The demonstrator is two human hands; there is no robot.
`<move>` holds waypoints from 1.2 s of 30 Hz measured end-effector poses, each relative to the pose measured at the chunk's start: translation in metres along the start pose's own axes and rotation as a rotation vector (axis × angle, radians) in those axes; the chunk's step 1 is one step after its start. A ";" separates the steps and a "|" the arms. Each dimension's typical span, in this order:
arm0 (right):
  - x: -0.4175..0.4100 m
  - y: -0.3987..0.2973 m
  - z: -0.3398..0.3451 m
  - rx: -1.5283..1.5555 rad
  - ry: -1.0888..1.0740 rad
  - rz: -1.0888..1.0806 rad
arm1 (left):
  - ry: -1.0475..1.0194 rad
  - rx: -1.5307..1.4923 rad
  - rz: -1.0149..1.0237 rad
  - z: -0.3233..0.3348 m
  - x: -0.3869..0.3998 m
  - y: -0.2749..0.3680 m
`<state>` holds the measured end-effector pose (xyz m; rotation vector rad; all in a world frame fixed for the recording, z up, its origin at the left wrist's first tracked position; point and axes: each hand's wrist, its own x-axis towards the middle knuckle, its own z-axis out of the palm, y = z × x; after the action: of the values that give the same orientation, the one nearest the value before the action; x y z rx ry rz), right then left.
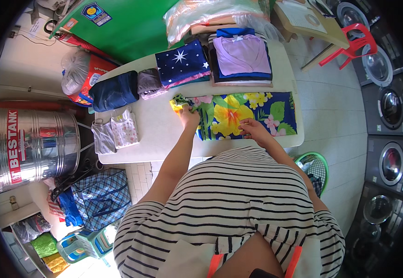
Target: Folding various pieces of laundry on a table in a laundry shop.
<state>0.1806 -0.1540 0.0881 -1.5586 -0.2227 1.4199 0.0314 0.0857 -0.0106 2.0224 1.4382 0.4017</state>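
Observation:
A floral cloth, navy with yellow and pink flowers and green leaves, lies folded into a long strip across the white table. My left hand grips its left end, where a bunched yellow and dark green part turns up. Over the near edge, right of the cloth's middle, is my right hand. Its fingers are slightly apart and hold nothing; whether they touch the fabric is unclear. Just beyond the cloth sit a star-print navy folded cloth and a garment stack topped by a lilac cardigan.
Folded jeans, a grey bundle and two small sleeveless tops occupy the table's left. A steel tank and plaid bag stand left. On the right are a green basket, red chair and several front-loading machines.

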 end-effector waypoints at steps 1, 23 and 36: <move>-0.001 -0.001 0.002 0.019 0.018 0.000 | 0.006 0.000 -0.003 -0.001 0.001 -0.016; 0.027 -0.033 0.002 0.338 0.128 -0.139 | -0.574 -0.301 1.231 -0.059 -0.103 0.144; -0.011 0.012 -0.160 0.151 0.463 -0.366 | -0.732 -0.354 0.743 -0.029 -0.123 0.135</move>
<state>0.3060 -0.2502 0.0609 -1.5785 -0.1105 0.7525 0.0704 -0.0483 0.1108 2.0194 0.1452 0.1531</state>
